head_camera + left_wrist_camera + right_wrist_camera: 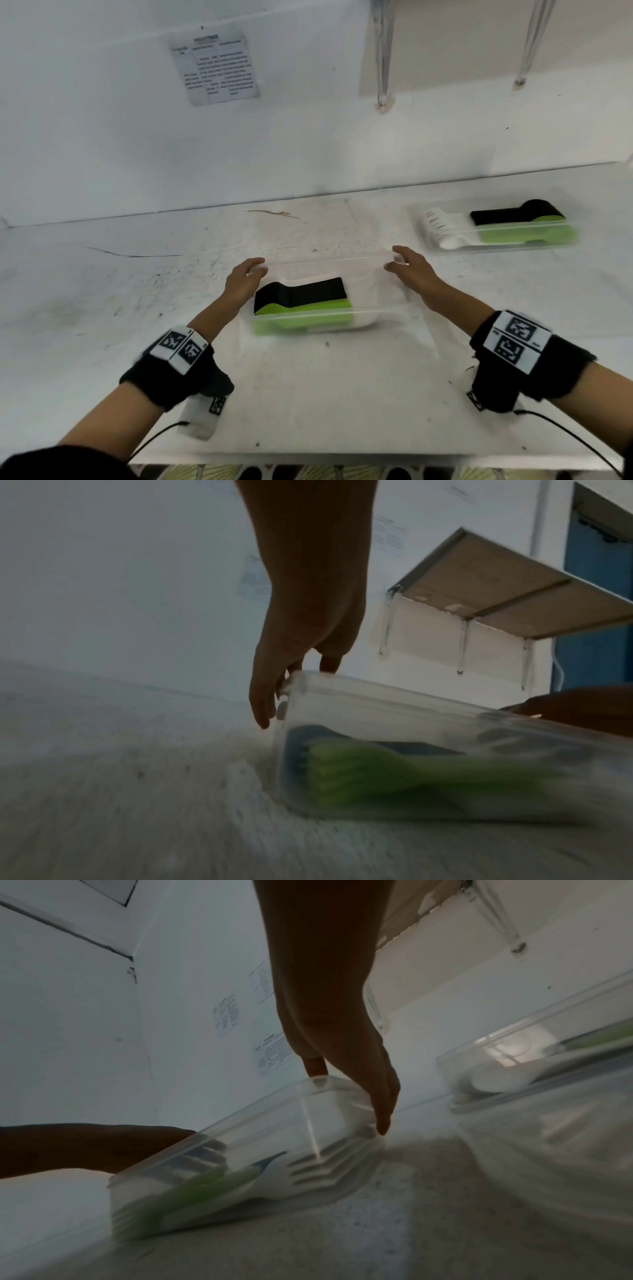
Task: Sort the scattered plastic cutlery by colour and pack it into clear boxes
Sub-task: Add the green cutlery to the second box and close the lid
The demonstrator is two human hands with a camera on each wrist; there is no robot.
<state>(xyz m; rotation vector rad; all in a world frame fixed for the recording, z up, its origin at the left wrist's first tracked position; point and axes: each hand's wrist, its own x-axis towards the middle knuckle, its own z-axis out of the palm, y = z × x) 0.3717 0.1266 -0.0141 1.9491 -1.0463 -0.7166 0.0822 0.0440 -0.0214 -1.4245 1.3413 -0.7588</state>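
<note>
A clear box (383, 312) lies at the middle of the white counter. It holds stacked black cutlery (308, 291), green cutlery (308, 317) and white cutlery (366, 294). My left hand (245, 277) holds the box's left end, thumb down the near side and fingers over the rim (298, 693). At the right end my right hand (407, 270) grips the same way (349, 1099). White forks (318, 1167) show through the box wall (260, 1123), and the green stack (394, 775) is blurred.
A second clear box (431, 236) stands at the back right with white, black and green cutlery in it. The wall behind carries a paper sheet (215, 65) and shelf brackets (383, 68). The counter's front edge (308, 460) runs just below my wrists.
</note>
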